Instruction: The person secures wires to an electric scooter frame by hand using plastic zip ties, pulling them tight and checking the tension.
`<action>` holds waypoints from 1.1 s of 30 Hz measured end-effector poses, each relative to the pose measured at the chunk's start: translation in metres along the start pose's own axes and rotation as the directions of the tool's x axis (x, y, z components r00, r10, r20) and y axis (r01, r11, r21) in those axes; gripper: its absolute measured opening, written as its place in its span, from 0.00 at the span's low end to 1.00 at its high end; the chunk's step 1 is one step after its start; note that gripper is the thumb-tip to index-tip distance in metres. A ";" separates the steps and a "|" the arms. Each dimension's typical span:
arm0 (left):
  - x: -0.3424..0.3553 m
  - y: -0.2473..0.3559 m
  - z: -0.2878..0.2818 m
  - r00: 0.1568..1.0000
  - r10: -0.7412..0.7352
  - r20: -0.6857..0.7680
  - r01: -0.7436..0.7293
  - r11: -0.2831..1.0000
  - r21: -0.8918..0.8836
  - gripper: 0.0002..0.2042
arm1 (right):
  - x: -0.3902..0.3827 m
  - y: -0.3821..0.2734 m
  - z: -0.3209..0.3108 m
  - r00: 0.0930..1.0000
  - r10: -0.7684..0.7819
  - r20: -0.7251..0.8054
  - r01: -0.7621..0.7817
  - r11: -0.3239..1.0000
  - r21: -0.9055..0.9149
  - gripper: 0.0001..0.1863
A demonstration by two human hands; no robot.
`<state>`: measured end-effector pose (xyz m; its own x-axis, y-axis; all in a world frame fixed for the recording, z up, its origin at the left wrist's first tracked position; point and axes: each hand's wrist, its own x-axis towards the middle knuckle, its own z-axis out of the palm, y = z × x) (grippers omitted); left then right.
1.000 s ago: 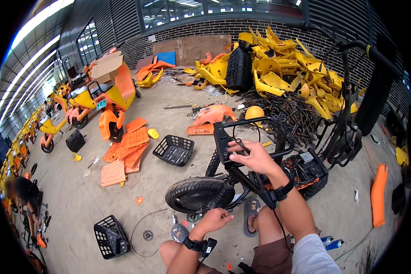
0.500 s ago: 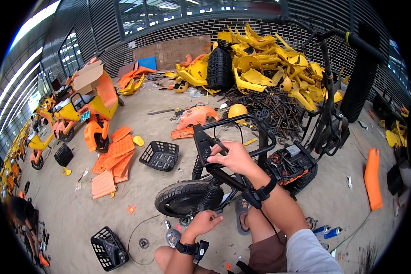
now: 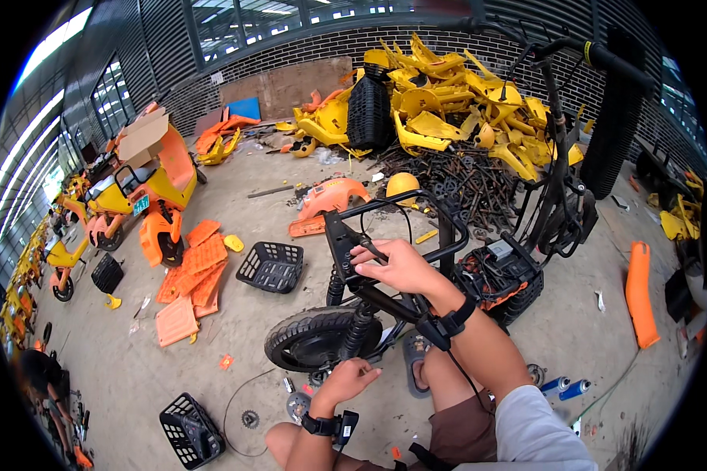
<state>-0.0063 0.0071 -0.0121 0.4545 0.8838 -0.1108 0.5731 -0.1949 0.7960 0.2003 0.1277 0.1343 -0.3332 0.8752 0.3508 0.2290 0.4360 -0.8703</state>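
"Where is the right hand?"

"The right hand (image 3: 401, 265) is over the top of a bare black scooter frame (image 3: 339, 242), thumb and fingers pinching a short dark tool (image 3: 375, 251). The tool slants beside the frame's top plate; I cannot tell whether its tip touches the metal."

"And the left hand?"

"The left hand (image 3: 349, 381) is lower down, just below the spring (image 3: 357, 334) and near the rear wheel (image 3: 310, 342). Its fingers are loosely bent, but I cannot tell whether they grip or touch anything."

"Where does the frame stand?"

"In front of the person's knees, the rear wheel to the left and an open black box (image 3: 498, 271) of wires to the right."

"What lies around it?"

"A black basket (image 3: 271, 267) sits beyond the wheel on the concrete floor (image 3: 243, 330), and a second basket (image 3: 190, 432) is at lower left. Two blue cans (image 3: 565, 388) lie by the right elbow, and a long orange panel (image 3: 642, 297) lies farther right. Yellow panels (image 3: 448, 106) are heaped against the brick wall."
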 end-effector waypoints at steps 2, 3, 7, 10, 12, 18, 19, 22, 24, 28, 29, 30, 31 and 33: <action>0.000 0.000 0.000 1.000 0.006 0.006 -0.006 1.000 -0.004 0.17 | 0.001 -0.003 0.000 0.999 0.032 0.003 -0.032 0.997 -0.065 0.12; 0.000 0.001 0.000 1.000 -0.009 0.006 0.009 1.000 -0.003 0.17 | 0.000 -0.009 0.000 0.999 0.053 0.000 -0.053 0.992 -0.111 0.12; -0.001 -0.001 0.001 1.000 -0.030 0.007 0.030 1.000 -0.001 0.17 | -0.002 -0.022 0.000 1.000 0.007 -0.004 -0.008 0.974 -0.227 0.12; 0.002 0.002 0.000 1.000 -0.016 0.022 0.016 1.000 0.006 0.17 | 0.001 0.000 -0.002 1.000 -0.030 0.009 0.030 0.999 -0.022 0.13; 0.000 0.000 0.000 1.000 -0.007 0.020 0.007 1.000 0.011 0.18 | 0.001 -0.004 0.001 1.000 0.013 -0.005 -0.013 0.995 -0.103 0.14; 0.003 -0.004 0.002 1.000 0.003 0.019 -0.004 1.000 0.030 0.18 | 0.001 0.001 0.005 0.995 -0.065 -0.082 0.057 0.993 -0.099 0.15; 0.003 -0.004 0.002 1.000 -0.003 0.022 0.002 1.000 0.030 0.18 | 0.002 0.002 0.004 0.998 -0.015 -0.058 0.012 0.998 -0.063 0.15; 0.003 0.002 0.000 0.999 -0.027 0.024 0.026 1.000 0.012 0.18 | 0.002 -0.005 0.002 0.996 0.069 -0.064 -0.079 0.983 -0.168 0.15; 0.001 0.000 -0.001 0.999 -0.036 0.019 0.036 0.999 -0.002 0.18 | 0.001 -0.015 0.004 0.994 0.085 -0.063 -0.097 0.971 -0.219 0.15; 0.001 0.001 0.000 1.000 -0.025 0.017 0.025 1.000 -0.014 0.18 | 0.000 -0.006 0.002 0.998 0.037 -0.044 -0.040 0.996 -0.081 0.16; 0.001 0.002 -0.001 0.999 -0.031 0.018 0.032 0.999 -0.017 0.17 | 0.001 -0.004 0.003 0.999 0.015 -0.046 -0.016 1.000 -0.022 0.16; 0.001 0.001 -0.001 0.999 -0.030 0.016 0.030 0.999 -0.018 0.17 | 0.001 -0.002 0.003 0.998 0.008 -0.063 -0.013 0.997 -0.082 0.16; 0.001 0.001 0.000 0.999 -0.029 0.015 0.029 0.999 -0.020 0.17 | 0.001 -0.002 0.003 0.997 -0.001 -0.081 -0.010 0.990 -0.141 0.16; 0.000 -0.003 0.000 1.000 -0.017 0.006 0.017 1.000 -0.018 0.17 | 0.001 -0.004 0.006 0.996 -0.016 -0.083 0.000 0.983 -0.185 0.15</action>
<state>-0.0074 0.0076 -0.0144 0.4490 0.8843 -0.1283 0.5685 -0.1719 0.8045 0.1941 0.1252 0.1361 -0.2596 0.8826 0.3920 0.3943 0.4674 -0.7912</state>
